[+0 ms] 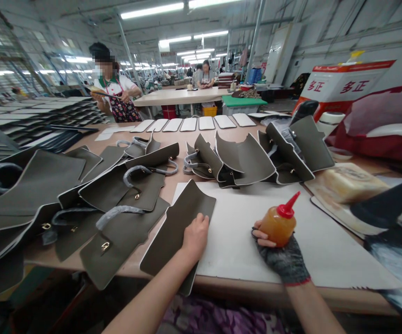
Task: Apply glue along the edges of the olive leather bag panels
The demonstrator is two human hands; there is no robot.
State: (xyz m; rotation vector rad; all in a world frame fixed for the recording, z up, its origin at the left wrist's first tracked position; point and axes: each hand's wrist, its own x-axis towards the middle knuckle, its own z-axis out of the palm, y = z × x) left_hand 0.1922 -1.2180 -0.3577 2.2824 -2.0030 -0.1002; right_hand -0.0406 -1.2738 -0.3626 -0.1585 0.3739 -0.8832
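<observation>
My left hand is bare and closed on the right edge of an olive-grey leather bag panel with pale edges. The panel lies tilted, partly on a white sheet, and its lower end hangs past the table's front edge. In a dark fingerless glove, my right hand grips a squeeze bottle of amber liquid, its red nozzle pointing up and to the right. Left of the panel lies a bag piece with a plastic-wrapped handle and a gold clasp.
More bag pieces stand behind the sheet and crowd the left side. White panels line the table's far edge. A stained block, a red-and-white can and a maroon bag are at right. Two people work beyond.
</observation>
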